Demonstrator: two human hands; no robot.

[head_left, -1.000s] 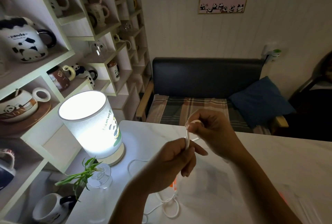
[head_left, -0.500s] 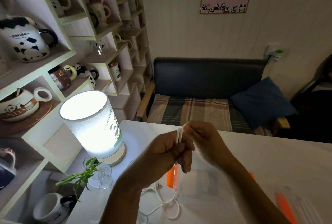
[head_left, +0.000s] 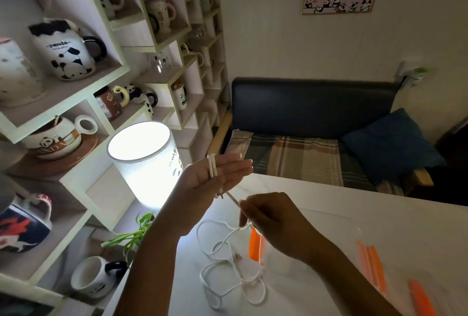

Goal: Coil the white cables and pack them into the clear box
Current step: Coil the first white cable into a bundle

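My left hand (head_left: 215, 176) lies flat, two cable (head_left: 212, 168) turns across it; my right hand (head_left: 268, 217) pinches the slack below-right

Lamp (head_left: 145, 163) blocks left; loose cable (head_left: 228, 275) clutters center; table (head_left: 379, 219) far-right bare.

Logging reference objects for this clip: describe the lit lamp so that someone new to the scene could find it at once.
Start at the white cubby shelving full of panda mugs on the left wall. Where it meets the near-left corner of the white table stands the lamp, just behind the raised left hand. It is a glowing white cylinder with a panda print, the only lit thing there.
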